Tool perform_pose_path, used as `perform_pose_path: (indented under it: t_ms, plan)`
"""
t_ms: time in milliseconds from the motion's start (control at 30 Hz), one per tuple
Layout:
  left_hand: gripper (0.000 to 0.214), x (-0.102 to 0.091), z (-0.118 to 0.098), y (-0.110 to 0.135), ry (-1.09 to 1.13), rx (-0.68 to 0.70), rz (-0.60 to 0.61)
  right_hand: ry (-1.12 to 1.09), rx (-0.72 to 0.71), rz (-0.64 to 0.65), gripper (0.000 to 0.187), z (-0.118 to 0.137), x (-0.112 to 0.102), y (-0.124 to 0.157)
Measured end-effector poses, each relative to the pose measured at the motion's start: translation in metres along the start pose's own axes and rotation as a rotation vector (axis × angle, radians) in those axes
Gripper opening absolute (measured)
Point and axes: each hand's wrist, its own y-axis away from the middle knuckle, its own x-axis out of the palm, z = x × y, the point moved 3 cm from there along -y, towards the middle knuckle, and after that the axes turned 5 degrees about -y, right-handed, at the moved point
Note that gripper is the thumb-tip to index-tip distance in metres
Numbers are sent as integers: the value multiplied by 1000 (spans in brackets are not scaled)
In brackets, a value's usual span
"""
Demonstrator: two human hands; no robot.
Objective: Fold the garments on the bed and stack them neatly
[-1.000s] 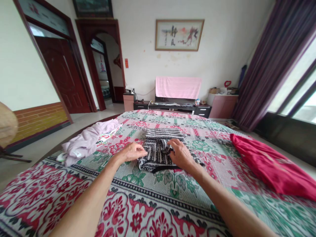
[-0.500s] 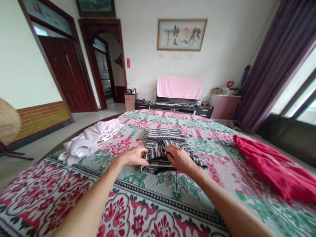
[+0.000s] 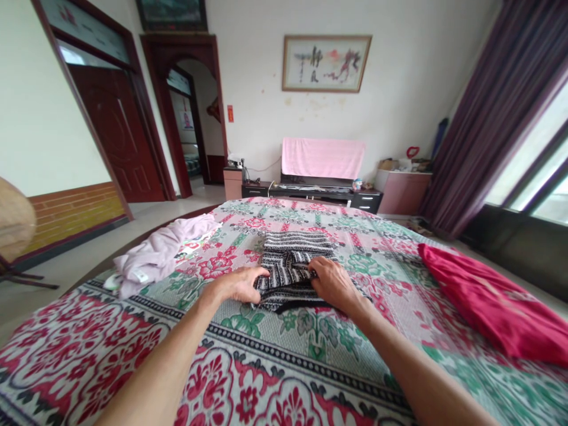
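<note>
Two bare hands, left hand (image 3: 242, 285) and right hand (image 3: 333, 283), at opposite sides of a black-and-white striped garment (image 3: 297, 239), near the middle of a flowered cloth (image 3: 377, 266). On the left, thumb and fingers apparently pinched about the near left edge, thumb lower, forefinger higher. On the right, fingers curled over the other end of the same loose section, apparently grasping it too; undersides hidden, firmness of hold not tellable. Between the two grips, a flap (image 3: 286, 277) of striped fabric, fairly straight from side to side, slightly rumpled along its far side. Change within the last half second: a small shift of the right hand outward, away from the middle, and, in place of a gathered bunch, a wider, flatter flap. Meaning, by judgement: loose section now controlled from both ends, smoothing partly achieved, some creases remaining. Just beyond, a flat striped part, untouched; on the near side, a dark curved edge (image 3: 302, 304) against the cloth. Farther out to the left, a crumpled pale lilac garment (image 3: 153, 257); to the right, a rumpled red garment (image 3: 492, 305), well apart from both hands. Past the cloth, a low cabinet (image 3: 370, 202) and a hanging pink towel (image 3: 323, 157).
</note>
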Motion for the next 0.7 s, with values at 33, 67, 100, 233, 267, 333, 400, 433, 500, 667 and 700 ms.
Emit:
perform_pose_path:
  t_ms: [33, 67, 100, 233, 267, 333, 400, 433, 500, 667, 700]
  plan:
    - [79, 0, 0, 0, -19, -5, -1, -12, 17, -26, 25, -2, -1, 0]
    - [79, 1, -1, -1, -37, -8, -1, -22, 18, -46, 26, -3, -2, 0]
    - [79, 1, -1, -1, -53, -11, 0, -28, 6, -54, 26, -5, -2, 0]
    - [81, 0, -1, 0, -76, -21, 0, -35, -78, 15, 29, -7, 8, 1]
    - [81, -1, -1, 1, -70, -22, -1, -48, -98, 23, 31, -8, 10, 1]
    - [82, -1, -1, 2, -47, -24, -5, -91, -137, -20, 38, -9, 14, 2]
    - [82, -1, -2, 2, -14, -26, -7, -130, -182, -94, 42, -9, 15, 3]
    - [82, -1, -2, 2, -2, -29, -8, -140, -208, -118, 42, -8, 16, 3]
    - [84, -2, -3, 3, 5, -39, -7, -152, -261, -133, 38, -7, 16, 4]
    - [90, -6, -9, 6, -83, -62, 13, -195, -220, -192, 27, -11, 13, 2]
    - [90, -6, -10, 7, -96, -66, 19, -197, -195, -205, 26, -12, 12, 2]
